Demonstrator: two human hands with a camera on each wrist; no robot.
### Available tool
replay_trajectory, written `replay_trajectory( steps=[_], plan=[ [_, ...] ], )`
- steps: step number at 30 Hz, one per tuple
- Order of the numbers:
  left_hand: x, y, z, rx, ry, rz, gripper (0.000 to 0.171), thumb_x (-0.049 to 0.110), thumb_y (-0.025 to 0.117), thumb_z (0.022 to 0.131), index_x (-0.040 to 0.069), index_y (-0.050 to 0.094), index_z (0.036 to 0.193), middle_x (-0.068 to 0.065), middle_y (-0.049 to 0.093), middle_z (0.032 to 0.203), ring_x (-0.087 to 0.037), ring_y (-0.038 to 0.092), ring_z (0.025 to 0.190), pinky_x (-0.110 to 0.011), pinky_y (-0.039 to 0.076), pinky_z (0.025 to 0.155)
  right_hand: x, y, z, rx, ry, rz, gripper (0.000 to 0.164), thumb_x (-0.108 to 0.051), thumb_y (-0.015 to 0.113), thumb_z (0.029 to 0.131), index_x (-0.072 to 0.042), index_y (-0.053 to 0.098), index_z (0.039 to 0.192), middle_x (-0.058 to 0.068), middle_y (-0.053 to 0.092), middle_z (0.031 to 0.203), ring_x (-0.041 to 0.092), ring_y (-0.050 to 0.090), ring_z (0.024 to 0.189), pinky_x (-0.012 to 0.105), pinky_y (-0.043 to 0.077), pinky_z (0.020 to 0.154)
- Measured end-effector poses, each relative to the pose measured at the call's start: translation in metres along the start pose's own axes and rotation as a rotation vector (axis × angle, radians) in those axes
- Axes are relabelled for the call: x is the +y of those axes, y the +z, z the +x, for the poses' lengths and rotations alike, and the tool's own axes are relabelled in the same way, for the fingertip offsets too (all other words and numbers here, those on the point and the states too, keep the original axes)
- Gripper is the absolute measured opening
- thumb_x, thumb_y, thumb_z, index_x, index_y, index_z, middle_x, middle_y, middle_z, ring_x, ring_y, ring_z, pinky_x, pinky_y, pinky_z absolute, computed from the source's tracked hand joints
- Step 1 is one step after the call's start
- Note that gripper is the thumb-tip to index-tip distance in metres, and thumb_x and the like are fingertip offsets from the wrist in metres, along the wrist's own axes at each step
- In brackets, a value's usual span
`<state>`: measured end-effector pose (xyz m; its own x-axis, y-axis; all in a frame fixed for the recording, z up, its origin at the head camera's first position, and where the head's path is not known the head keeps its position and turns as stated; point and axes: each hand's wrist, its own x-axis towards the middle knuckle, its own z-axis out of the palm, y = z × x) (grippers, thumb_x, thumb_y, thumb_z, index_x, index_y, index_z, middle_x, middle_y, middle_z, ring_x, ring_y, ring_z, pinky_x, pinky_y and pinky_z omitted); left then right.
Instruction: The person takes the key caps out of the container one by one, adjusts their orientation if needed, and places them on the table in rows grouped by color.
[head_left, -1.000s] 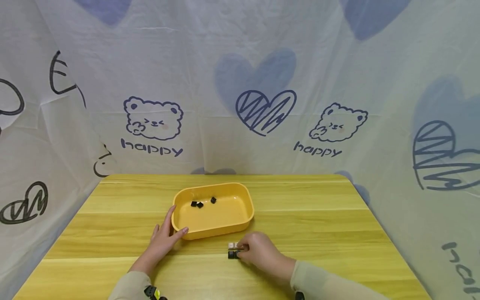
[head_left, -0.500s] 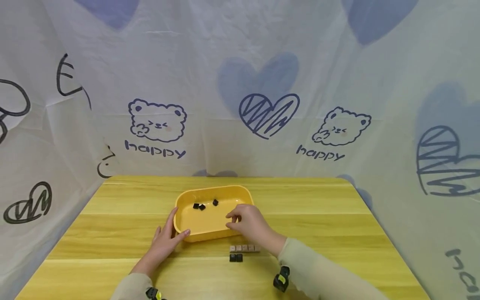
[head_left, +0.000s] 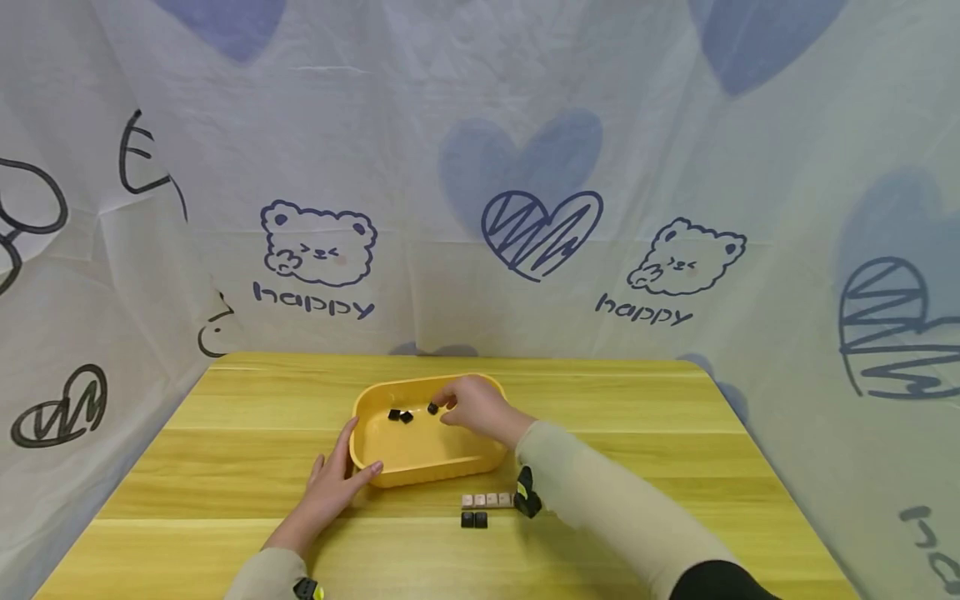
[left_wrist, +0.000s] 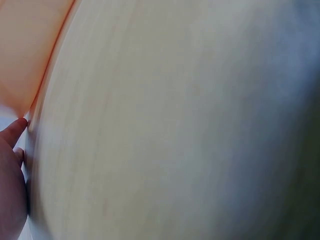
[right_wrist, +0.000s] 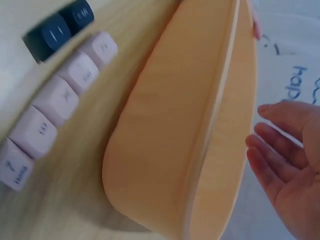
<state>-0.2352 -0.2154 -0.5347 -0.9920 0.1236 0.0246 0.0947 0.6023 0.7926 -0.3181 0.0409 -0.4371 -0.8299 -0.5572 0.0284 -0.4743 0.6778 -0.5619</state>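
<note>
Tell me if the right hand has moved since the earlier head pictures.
Yes, forward and slightly left: judged against the pale keycap row, the right hand has gone from that row to the yellow tray.

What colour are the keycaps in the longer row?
Those keycaps are pale pinkish white, clearest in the right wrist view.

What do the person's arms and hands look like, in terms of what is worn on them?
The person wears long, pale beige sleeves. Strapped near each wrist is a small black device with a yellow mark. Farther up the right sleeve sits a black covering, cut off by the picture's edge. The left hand and right hand show no gloves.
</note>
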Motion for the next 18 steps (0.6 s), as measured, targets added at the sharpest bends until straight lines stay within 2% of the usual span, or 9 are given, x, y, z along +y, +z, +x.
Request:
replay_trajectory(
  steps=[9, 14, 18],
  plan=[
    [0.000, -0.001, 0.000, 0.003, 0.003, 0.006, 0.091, 0.045, 0.061, 0.094, 0.017, 0.002, 0.157, -0.024, 0.012, 0.158, -0.047, 0.020, 0.140, -0.061, -0.008, 0.112, 0.020, 0.008, 0.026, -0.154, -0.029, 0.008, 0.035, -0.006, 0.074, 0.086, -0.005, 0.069, 0.120, 0.009, 0.067, 0.120, 0.029, 0.059, 0.113, 0.032, 0.050, 0.092],
    [0.000, -0.001, 0.000, -0.002, 0.002, 0.003, 0.091, 0.046, 0.061, 0.094, 0.018, 0.003, 0.157, -0.023, 0.013, 0.158, -0.047, 0.020, 0.140, -0.061, -0.008, 0.112, 0.032, 0.014, 0.038, -0.204, -0.013, -0.034, 0.038, -0.006, 0.076, 0.084, -0.010, 0.069, 0.121, 0.001, 0.065, 0.123, 0.023, 0.058, 0.115, 0.030, 0.049, 0.092],
    [-0.001, -0.003, -0.001, 0.006, -0.006, -0.005, 0.091, 0.046, 0.062, 0.093, 0.019, 0.004, 0.158, -0.023, 0.014, 0.157, -0.047, 0.020, 0.141, -0.061, -0.008, 0.112, 0.035, 0.019, 0.049, -0.238, -0.008, -0.087, 0.043, -0.003, 0.076, 0.083, -0.012, 0.068, 0.124, -0.001, 0.064, 0.122, 0.018, 0.059, 0.109, 0.029, 0.050, 0.089]
  ],
)
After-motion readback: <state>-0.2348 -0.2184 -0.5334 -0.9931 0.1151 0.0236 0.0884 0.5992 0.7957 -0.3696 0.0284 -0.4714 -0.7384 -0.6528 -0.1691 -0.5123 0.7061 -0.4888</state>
